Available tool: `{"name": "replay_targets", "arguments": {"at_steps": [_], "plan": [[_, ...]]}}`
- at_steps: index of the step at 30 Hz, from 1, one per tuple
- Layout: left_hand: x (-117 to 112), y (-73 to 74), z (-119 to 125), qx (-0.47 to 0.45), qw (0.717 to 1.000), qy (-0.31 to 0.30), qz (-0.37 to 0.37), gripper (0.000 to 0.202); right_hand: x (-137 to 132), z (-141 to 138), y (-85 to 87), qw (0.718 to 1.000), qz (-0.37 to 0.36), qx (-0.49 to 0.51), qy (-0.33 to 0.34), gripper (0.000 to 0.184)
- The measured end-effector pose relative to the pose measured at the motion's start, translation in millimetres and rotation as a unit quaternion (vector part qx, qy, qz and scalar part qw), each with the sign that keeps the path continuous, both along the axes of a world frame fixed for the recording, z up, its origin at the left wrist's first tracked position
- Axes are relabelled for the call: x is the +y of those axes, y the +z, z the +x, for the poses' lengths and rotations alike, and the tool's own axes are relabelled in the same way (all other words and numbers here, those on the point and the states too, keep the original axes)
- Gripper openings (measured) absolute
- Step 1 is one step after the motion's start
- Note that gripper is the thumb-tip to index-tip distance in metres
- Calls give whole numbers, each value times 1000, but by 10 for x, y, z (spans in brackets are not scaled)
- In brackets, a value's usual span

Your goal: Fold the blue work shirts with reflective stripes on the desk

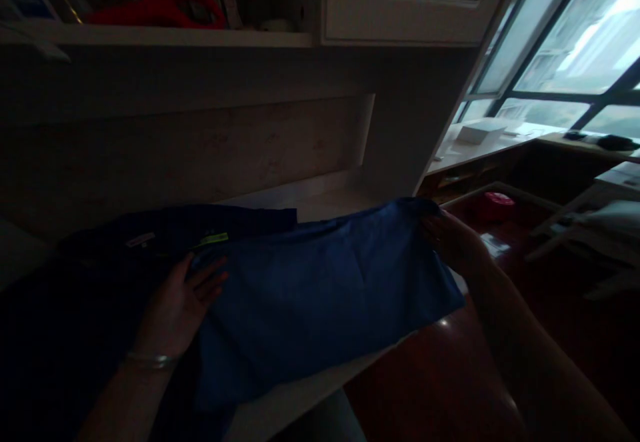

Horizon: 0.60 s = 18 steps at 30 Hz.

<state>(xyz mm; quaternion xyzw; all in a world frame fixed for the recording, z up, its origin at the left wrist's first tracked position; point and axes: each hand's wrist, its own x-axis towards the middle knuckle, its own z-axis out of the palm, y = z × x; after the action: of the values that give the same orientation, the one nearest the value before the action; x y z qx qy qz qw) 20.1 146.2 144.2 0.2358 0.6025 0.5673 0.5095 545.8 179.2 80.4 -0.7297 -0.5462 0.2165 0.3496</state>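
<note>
A blue garment [320, 289] lies spread over the edge of a white desk [325, 199] in dim light. A darker navy part [100, 275] of it stretches to the left, with a small yellow-green label [213, 239] near the top. My left hand [177, 305], with a bracelet on the wrist, rests on the cloth beside that label, fingers stretched out flat. My right hand [453, 239] grips the garment's far right corner, fingers closed on the fabric.
A shelf [160, 35] above holds a red object [160, 2] and books. To the right are a window [565, 49], a ledge with a white box [483, 132], a red round thing [495, 203] lower down, and reddish-brown floor.
</note>
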Motion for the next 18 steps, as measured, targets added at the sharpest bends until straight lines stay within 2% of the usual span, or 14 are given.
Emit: {"name": "replay_targets", "arguments": {"at_steps": [2, 3, 4, 5, 7, 8, 9, 11, 12, 14, 18], "plan": [[455, -119, 100, 81, 996, -16, 39, 47, 347, -262, 5, 999, 23, 17, 26, 60], [611, -225, 149, 168, 984, -28, 57, 53, 482, -413, -40, 999, 21, 10, 39, 63], [719, -355, 196, 279, 956, -49, 77, 56, 587, -570, -116, 999, 17, -19, 43, 64], [786, -503, 244, 395, 909, -87, 99, 57, 663, -723, -218, 997, 10, -56, 52, 65], [840, -818, 336, 586, 776, -193, 135, 57, 748, -986, -469, 983, -30, -162, 76, 60], [850, -968, 379, 651, 708, -235, 141, 57, 776, -1079, -596, 972, -62, -209, 90, 58], [863, -1103, 419, 698, 652, -261, 139, 57, 806, -1139, -713, 958, -97, -250, 99, 58], [921, -1316, 487, 753, 579, -291, 116, 58, 906, -1160, -889, 939, -146, -291, 106, 60], [973, -1389, 516, 767, 556, -301, 108, 58, 982, -1126, -945, 936, -155, -298, 107, 61], [1121, -1470, 577, 783, 529, -312, 104, 62, 1184, -1006, -1006, 931, -157, -307, 118, 63], [1528, -1483, 771, 802, 504, -306, 101, 64, 1680, -742, -1057, 923, -150, -325, 141, 63]]}}
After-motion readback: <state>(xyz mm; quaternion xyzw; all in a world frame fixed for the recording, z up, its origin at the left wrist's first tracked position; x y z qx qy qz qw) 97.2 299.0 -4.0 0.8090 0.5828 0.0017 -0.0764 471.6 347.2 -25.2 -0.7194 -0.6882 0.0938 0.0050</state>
